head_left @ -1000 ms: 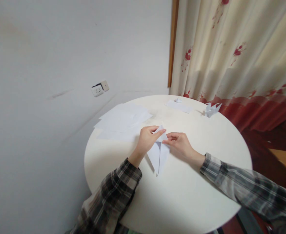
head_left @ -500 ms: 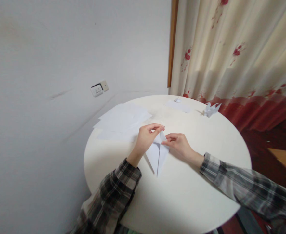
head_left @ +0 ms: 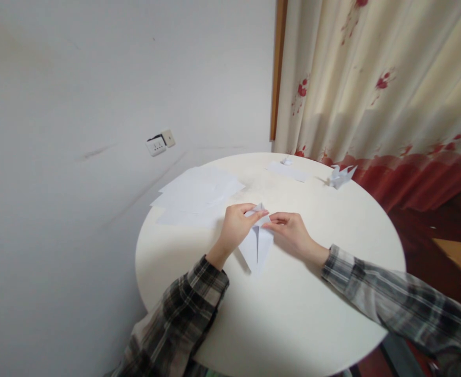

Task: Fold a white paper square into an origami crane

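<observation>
A folded white paper piece [head_left: 256, 244], kite-shaped with a point towards me, lies on the round white table [head_left: 293, 314]. My left hand [head_left: 236, 226] pinches its upper left edge, fingers closed on the top flap. My right hand [head_left: 289, 230] presses and pinches the upper right edge beside it. Both fingertips meet near the paper's top corner. Plaid sleeves cover both forearms.
A loose stack of white sheets [head_left: 197, 193] lies at the table's far left. A single sheet [head_left: 287, 172] with a small paper scrap sits at the far edge. A finished paper crane [head_left: 340, 176] stands at the far right. Wall left, curtain right.
The left fingers lowered onto the top flap and closed on it. The paper's lower point now looks shorter and sits a little higher on the table.
</observation>
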Action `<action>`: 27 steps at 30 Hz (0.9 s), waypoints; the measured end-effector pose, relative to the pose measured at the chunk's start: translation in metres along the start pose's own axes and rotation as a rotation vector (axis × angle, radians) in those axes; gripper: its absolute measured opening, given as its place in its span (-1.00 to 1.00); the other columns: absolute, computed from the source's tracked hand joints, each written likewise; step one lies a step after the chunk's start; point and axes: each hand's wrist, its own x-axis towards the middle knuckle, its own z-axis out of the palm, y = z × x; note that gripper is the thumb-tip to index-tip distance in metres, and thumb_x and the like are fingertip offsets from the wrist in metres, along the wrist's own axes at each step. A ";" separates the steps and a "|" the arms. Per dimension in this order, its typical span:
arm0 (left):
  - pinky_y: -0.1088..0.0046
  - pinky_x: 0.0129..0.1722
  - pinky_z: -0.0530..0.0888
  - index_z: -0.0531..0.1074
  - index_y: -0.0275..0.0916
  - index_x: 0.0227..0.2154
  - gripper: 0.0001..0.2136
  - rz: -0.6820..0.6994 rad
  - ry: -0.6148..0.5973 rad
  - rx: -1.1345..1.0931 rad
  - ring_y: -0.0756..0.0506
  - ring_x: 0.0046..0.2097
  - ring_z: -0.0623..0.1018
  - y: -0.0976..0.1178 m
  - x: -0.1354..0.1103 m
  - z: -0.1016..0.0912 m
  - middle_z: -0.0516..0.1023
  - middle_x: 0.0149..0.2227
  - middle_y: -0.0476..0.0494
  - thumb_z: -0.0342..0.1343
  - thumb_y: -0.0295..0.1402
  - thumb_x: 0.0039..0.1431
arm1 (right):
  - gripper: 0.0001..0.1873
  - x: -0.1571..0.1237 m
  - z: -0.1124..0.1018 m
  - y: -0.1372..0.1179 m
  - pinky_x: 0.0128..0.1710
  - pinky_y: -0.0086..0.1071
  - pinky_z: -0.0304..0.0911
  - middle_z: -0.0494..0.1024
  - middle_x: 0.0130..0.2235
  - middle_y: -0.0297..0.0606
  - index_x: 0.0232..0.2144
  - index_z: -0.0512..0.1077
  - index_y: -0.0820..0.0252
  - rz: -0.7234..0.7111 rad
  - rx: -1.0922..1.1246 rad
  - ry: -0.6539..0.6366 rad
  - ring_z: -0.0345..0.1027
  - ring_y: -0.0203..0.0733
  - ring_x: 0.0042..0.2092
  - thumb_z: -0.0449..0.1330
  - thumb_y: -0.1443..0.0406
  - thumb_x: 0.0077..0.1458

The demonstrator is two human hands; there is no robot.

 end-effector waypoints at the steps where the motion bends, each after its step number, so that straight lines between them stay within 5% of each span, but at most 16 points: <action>1: 0.52 -0.45 0.31 0.51 -0.30 -0.54 -0.78 -0.002 -0.008 0.002 -0.02 -0.45 0.46 0.000 0.000 0.000 0.52 -0.53 -0.05 0.16 -0.22 -0.02 | -0.69 0.000 -0.001 0.000 -0.49 -0.43 0.19 0.54 -0.48 -0.25 -0.49 0.52 0.29 -0.013 -0.028 -0.001 0.33 -0.26 -0.47 0.31 0.13 -0.22; 9: 0.52 -0.37 0.36 0.51 -0.28 -0.51 -0.85 0.071 -0.029 0.001 -0.03 -0.38 0.51 -0.005 0.000 0.002 0.56 -0.46 -0.05 0.13 -0.32 0.03 | -0.74 0.000 -0.004 -0.009 -0.34 -0.41 0.22 0.57 -0.41 -0.26 -0.44 0.54 0.22 -0.185 -0.182 0.032 0.37 -0.22 -0.37 0.19 0.15 -0.01; 27: 0.49 -0.34 0.38 0.53 -0.28 -0.50 -0.86 0.054 0.057 -0.073 -0.07 -0.34 0.54 0.004 -0.002 -0.002 0.59 -0.42 -0.07 0.19 -0.30 -0.03 | -0.77 0.003 -0.014 0.005 -0.30 -0.37 0.23 0.55 -0.43 -0.24 -0.48 0.50 0.18 -0.476 -0.437 0.006 0.38 -0.23 -0.36 0.18 0.15 0.03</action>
